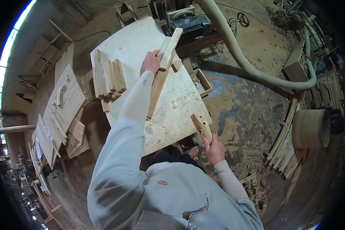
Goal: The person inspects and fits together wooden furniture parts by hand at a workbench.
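Observation:
My left hand [151, 62] reaches to the far part of a pale worktable [180, 103], its fingers closed on a short wooden strip [165, 45]. Against that strip lies a longer, slightly curved wooden piece [174, 44]. Both rest over a darker board [157, 92] that slants across the tabletop. At the table's near right corner, my right hand [214, 148] is wrapped round the lower end of a wooden piece with small dark holes [206, 129]. Its upper end lies over the table corner; my palm hides its lower end.
Several wooden blocks [110, 78] stand together on the table's left side. A thick dust hose [237, 50] curves past a black motor [190, 26]. An open wooden drawer [201, 83] juts from the right edge. Timber strips [281, 142] and a round drum [310, 128] sit farther right.

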Demonstrator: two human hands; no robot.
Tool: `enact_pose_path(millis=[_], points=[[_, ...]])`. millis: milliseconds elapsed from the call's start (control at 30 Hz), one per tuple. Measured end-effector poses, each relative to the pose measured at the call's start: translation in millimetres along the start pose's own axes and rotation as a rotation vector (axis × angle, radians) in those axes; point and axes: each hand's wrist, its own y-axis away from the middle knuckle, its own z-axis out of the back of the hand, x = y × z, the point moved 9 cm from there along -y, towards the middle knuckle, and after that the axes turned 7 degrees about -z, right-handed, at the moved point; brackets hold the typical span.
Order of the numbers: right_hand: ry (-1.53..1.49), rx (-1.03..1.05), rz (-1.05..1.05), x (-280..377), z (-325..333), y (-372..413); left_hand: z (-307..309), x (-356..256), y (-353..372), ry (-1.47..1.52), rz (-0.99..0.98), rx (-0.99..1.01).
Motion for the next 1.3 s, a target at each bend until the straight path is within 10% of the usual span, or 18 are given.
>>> enact_pose_path(millis=[900,1300], points=[[-0.047,-0.086,-0.061,51,-15,-70,-5,42,-98,-0.087,-0.049,0.018],[-0.016,-0.015,-0.084,0,-4,-13,38,-32,3,-0.270,-0.250,-0.142]])
